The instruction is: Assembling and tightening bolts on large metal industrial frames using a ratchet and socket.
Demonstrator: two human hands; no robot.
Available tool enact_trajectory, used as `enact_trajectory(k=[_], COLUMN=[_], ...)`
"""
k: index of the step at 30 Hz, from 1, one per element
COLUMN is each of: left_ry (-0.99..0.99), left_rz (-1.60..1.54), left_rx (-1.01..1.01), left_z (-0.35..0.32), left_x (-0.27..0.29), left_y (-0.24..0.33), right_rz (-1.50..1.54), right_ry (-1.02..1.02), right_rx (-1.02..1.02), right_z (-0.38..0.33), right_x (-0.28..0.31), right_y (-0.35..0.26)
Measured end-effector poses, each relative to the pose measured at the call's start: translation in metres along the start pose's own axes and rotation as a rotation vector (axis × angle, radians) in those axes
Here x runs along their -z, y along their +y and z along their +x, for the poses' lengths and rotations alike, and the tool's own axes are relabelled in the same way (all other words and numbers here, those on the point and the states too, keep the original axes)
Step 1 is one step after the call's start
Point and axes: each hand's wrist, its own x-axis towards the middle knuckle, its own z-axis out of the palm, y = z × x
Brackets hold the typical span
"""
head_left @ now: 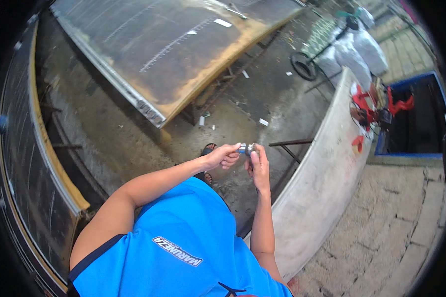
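In front of my body, my two hands meet at a small silver cylindrical piece [243,148] with a blue band. My left hand [224,156] is closed on its left end, thumb on top and fingers curled. At the right end, which looks like a darker metal ring, the thumb and fingers of my right hand [258,167] close round it. The piece is too small for me to tell its exact kind. Part of it is hidden by my fingers.
A large dark-topped table [148,44] with a worn wooden edge stands ahead. Another long table [39,188] runs along the left. To the right is a pale bench [312,213] with red tools [369,106]. White sacks [359,54] stand at the back right. Paper scraps litter the wet floor.
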Motion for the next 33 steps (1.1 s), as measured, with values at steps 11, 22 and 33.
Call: enact_trajectory(k=[11, 22, 33], left_ry=[0.236, 0.765, 0.713], left_rz=[-0.214, 0.498, 1.777], left_rx=[0.022, -0.188, -0.493], left_z=[-0.120, -0.189, -0.250], left_x=[0.071, 0.180, 0.329], left_y=[-0.035, 0.009, 0.105], right_rz=[-0.142, -0.505, -0.664], right_ry=[-0.396, -0.343, -0.228], right_rx=[0.181, 0.226, 0.115], right_z=[0.029, 0.104, 0.172], right_x=[-0.128, -0.262, -0.384], right_y=[0.015, -0.017, -0.047])
